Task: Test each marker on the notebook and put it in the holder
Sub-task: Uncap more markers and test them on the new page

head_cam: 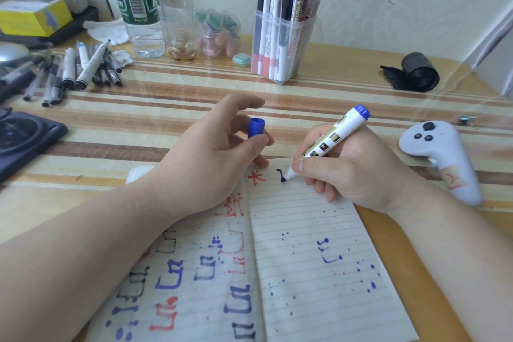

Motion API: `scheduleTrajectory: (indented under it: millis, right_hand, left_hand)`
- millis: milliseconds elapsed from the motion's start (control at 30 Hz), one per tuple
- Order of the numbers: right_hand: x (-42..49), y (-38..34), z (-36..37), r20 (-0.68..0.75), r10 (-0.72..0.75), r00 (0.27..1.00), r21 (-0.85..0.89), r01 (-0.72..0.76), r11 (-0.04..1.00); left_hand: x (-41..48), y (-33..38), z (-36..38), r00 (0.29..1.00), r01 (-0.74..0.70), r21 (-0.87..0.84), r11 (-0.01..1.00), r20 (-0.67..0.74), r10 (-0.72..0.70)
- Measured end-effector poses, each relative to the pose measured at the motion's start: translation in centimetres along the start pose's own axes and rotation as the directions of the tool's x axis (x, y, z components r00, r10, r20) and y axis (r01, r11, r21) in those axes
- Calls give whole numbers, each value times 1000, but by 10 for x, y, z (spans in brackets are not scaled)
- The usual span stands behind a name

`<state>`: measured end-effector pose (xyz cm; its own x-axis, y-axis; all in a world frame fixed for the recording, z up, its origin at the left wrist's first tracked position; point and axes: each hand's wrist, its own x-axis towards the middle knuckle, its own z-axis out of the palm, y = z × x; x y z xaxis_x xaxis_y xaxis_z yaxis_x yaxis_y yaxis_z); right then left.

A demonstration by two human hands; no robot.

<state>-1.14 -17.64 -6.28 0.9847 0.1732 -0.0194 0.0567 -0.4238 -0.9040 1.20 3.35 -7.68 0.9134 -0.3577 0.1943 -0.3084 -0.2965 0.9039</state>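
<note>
- The white-barrelled marker with a blue end plug [330, 139] is gripped by the right hand [352, 172], pinched low on the barrel between the thumb and curled fingers.
- The marker is held at a slant, its blue end raised and pointing away from the person, and its tip is pressed onto the top of the right page of the open lined paper notebook [319, 300].
- A short blue stroke [281, 175] is seen at the tip, just beside a red character [256, 176].
- The right wrist is bent inward, and the little-finger side of the hand is laid on the page.
- The small blue plastic cap [256, 127] is pinched by the left hand [205, 164] between the thumb and fingers, open end up, with the index finger arched above it.
- The left forearm is stretched across the left page, which is covered with blue, red and black test marks.
- The clear square plastic holder [302, 44] is stood well beyond the hands on the striped wooden table [194, 86], already packed with upright markers.
- A loose pile of grey and black markers [80, 69] is spread on the table at far left.
- A white game controller [441, 158] is lain to the right of the notebook.
</note>
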Motion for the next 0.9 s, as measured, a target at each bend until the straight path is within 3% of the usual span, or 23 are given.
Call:
scheduleTrajectory:
  millis: [767,833,900]
  right_hand:
    - [-4,0,-2,10,-45,999,-43,46,998]
    - [-3,2,-4,-63,-42,997,30,44,999]
    - [0,4,-8,-151,3,988,259,37,965]
  left_hand:
    - [0,0,0,1000,-4,9,1000,2,4]
    - [0,1,0,1000,-5,18,1000,1,5]
    - [-1,1,0,1000,-11,9,1000,-1,11]
